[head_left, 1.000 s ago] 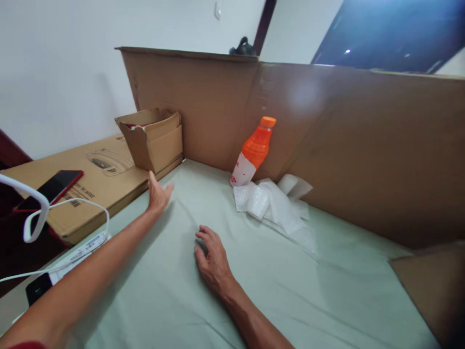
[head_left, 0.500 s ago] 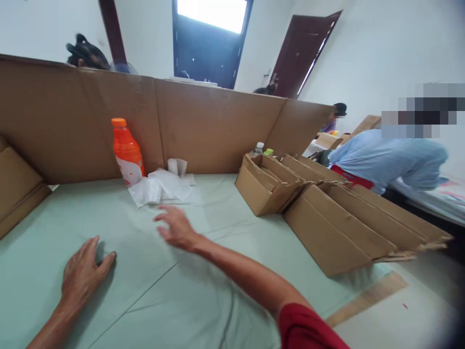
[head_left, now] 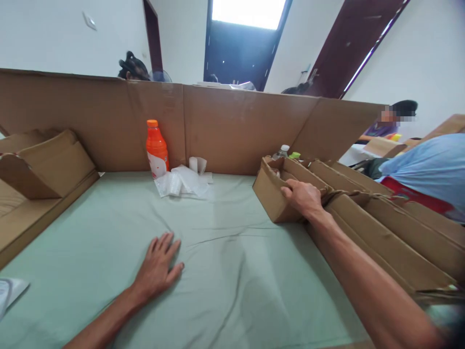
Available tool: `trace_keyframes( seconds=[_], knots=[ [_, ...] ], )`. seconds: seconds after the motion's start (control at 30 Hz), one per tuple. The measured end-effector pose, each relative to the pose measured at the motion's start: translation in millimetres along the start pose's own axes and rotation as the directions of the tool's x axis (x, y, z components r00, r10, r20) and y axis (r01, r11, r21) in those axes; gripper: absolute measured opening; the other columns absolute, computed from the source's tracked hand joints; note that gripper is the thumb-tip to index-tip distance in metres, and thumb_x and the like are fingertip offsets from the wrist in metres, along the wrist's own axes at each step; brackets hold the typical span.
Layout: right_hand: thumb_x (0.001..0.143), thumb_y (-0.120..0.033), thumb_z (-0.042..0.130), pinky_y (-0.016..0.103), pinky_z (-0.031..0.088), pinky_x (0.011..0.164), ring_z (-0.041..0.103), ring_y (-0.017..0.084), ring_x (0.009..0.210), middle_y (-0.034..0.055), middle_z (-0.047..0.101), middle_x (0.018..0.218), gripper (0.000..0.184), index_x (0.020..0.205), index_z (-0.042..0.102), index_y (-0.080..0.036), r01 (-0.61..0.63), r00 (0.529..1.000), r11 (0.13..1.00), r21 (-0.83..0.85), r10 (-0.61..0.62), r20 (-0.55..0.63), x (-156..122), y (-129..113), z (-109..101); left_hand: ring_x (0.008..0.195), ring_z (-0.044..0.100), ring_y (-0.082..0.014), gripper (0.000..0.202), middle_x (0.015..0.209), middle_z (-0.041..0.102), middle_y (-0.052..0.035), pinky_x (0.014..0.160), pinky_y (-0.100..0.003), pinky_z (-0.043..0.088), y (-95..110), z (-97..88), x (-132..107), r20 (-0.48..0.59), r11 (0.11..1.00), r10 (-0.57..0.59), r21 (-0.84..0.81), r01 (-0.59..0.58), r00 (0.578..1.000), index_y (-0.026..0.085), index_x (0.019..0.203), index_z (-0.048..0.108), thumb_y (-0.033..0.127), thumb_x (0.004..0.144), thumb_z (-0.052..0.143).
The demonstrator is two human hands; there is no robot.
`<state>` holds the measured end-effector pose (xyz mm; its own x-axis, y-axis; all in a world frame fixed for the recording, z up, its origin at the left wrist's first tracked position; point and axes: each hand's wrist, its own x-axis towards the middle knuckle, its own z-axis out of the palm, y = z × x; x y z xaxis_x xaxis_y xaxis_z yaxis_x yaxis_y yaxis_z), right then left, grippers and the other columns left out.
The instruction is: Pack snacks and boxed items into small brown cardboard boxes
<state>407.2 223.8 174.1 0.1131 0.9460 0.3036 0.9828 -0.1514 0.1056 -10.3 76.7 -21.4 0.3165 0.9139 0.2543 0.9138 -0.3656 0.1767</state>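
My left hand (head_left: 159, 263) lies flat on the pale green cloth (head_left: 218, 271), fingers spread and holding nothing. My right hand (head_left: 303, 198) reaches to the right and grips the top edge of the nearest flattened cardboard box (head_left: 273, 194) in a leaning row of several boxes (head_left: 381, 228). An orange bottle (head_left: 157, 150) stands upright against the cardboard wall (head_left: 225, 126), with crumpled bubble wrap (head_left: 183, 182) beside it.
An open small cardboard box (head_left: 43, 165) sits at the left on a flat carton. Paper (head_left: 9, 291) lies at the lower left. A person in a blue top (head_left: 428, 167) bends over at the right; another person's head (head_left: 132, 68) shows behind the wall.
The view swung from left to right. My right hand moved from above the cloth to the nearest box and closed on its edge. My left hand stayed flat on the cloth.
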Motion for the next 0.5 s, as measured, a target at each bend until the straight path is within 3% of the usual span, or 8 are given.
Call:
trace_keyframes(
  seconds=[0.07, 0.13, 0.23, 0.3, 0.33, 0.4, 0.47, 0.5],
  knots=[
    [0.091, -0.03, 0.057, 0.032, 0.034, 0.066, 0.066, 0.026, 0.079, 0.013, 0.076, 0.088, 0.02, 0.089, 0.074, -0.019, 0.1, 0.995, 0.995, 0.018, -0.1, -0.012, -14.2, -7.7, -1.9, 0.144, 0.042, -0.0347, 0.061, 0.157, 0.046, -0.0135, 0.119, -0.058, 0.031, 17.2, 4.0, -14.7, -0.006, 0.984, 0.137, -0.112, -0.137, 0.991, 0.024, 0.147, 0.05, 0.042, 0.089, 0.06],
    [0.091, -0.028, 0.059, 0.033, 0.038, 0.071, 0.065, 0.024, 0.076, 0.0096, 0.075, 0.08, 0.019, 0.082, 0.074, -0.02, 0.275, 0.96, 0.959, 0.075, -0.27, -0.071, -36.4, -15.7, -4.6, 0.144, 0.044, -0.0321, 0.07, 0.159, 0.044, -0.0121, 0.118, -0.053, 0.036, 25.2, 6.2, -26.6, -0.056, 0.961, 0.145, -0.228, -0.154, 0.988, 0.026, 0.154, 0.038, 0.04, 0.089, 0.061],
    [0.094, -0.024, 0.056, 0.034, 0.041, 0.076, 0.064, 0.02, 0.073, 0.006, 0.073, 0.076, 0.021, 0.082, 0.073, -0.02, 0.607, 0.792, 0.761, 0.229, -0.555, -0.254, -83.2, -24.1, -14.4, 0.142, 0.047, -0.0315, 0.075, 0.157, 0.044, -0.0156, 0.114, -0.05, 0.044, 23.6, 5.5, -35.1, -0.135, 0.911, -0.056, -0.412, -0.005, 0.989, 0.024, 0.158, 0.026, 0.038, 0.092, 0.059],
    [0.096, -0.021, 0.055, 0.033, 0.044, 0.077, 0.064, 0.018, 0.075, 0.0037, 0.074, 0.08, 0.018, 0.09, 0.072, -0.021, 0.734, 0.678, 0.585, 0.344, -0.654, -0.336, -116.1, -25.8, -25.7, 0.141, 0.048, -0.0329, 0.077, 0.156, 0.043, -0.0169, 0.114, -0.053, 0.043, 21.1, 2.7, -36.5, -0.135, 0.845, -0.19, -0.526, 0.092, 0.973, 0.024, 0.158, 0.024, 0.039, 0.091, 0.06],
    [0.097, -0.021, 0.057, 0.033, 0.045, 0.079, 0.065, 0.018, 0.079, 0.0034, 0.075, 0.084, 0.015, 0.095, 0.072, -0.022, 0.759, 0.646, 0.512, 0.401, -0.667, -0.372, -130.7, -25.0, -31.5, 0.141, 0.048, -0.0334, 0.079, 0.157, 0.042, -0.017, 0.114, -0.055, 0.042, 20.9, 0.8, -37.1, -0.119, 0.809, -0.233, -0.575, 0.124, 0.965, 0.025, 0.158, 0.023, 0.039, 0.09, 0.061],
    [0.095, -0.028, 0.063, 0.035, 0.048, 0.088, 0.068, 0.021, 0.093, 0.0046, 0.076, 0.098, 0.013, 0.103, 0.071, -0.024, 0.733, 0.671, 0.433, 0.524, -0.583, -0.458, -153.2, -19.9, -39.0, 0.14, 0.048, -0.0337, 0.084, 0.159, 0.038, -0.0164, 0.115, -0.057, 0.041, 23.2, -3.3, -38.9, -0.086, 0.741, -0.275, -0.654, 0.154, 0.958, 0.027, 0.158, 0.021, 0.04, 0.088, 0.064],
    [0.095, -0.037, 0.063, 0.038, 0.049, 0.096, 0.066, 0.024, 0.108, 0.0058, 0.074, 0.112, 0.019, 0.108, 0.072, -0.026, 0.611, 0.792, 0.42, 0.671, -0.348, -0.502, -166.0, -12.8, -35.3, 0.139, 0.048, -0.0334, 0.086, 0.16, 0.036, -0.0152, 0.114, -0.057, 0.041, 26.9, -6.5, -41.6, -0.059, 0.684, -0.302, -0.709, 0.173, 0.951, 0.03, 0.159, 0.02, 0.04, 0.087, 0.066],
    [0.095, -0.04, 0.061, 0.038, 0.05, 0.096, 0.066, 0.024, 0.109, 0.0056, 0.074, 0.114, 0.022, 0.109, 0.072, -0.027, 0.506, 0.862, 0.422, 0.752, -0.211, -0.461, -169.2, -10.0, -28.0, 0.139, 0.049, -0.0333, 0.087, 0.16, 0.036, -0.0146, 0.114, -0.057, 0.041, 28.4, -7.4, -42.8, -0.05, 0.66, -0.32, -0.728, 0.185, 0.946, 0.031, 0.159, 0.02, 0.04, 0.087, 0.067]
  ],
)
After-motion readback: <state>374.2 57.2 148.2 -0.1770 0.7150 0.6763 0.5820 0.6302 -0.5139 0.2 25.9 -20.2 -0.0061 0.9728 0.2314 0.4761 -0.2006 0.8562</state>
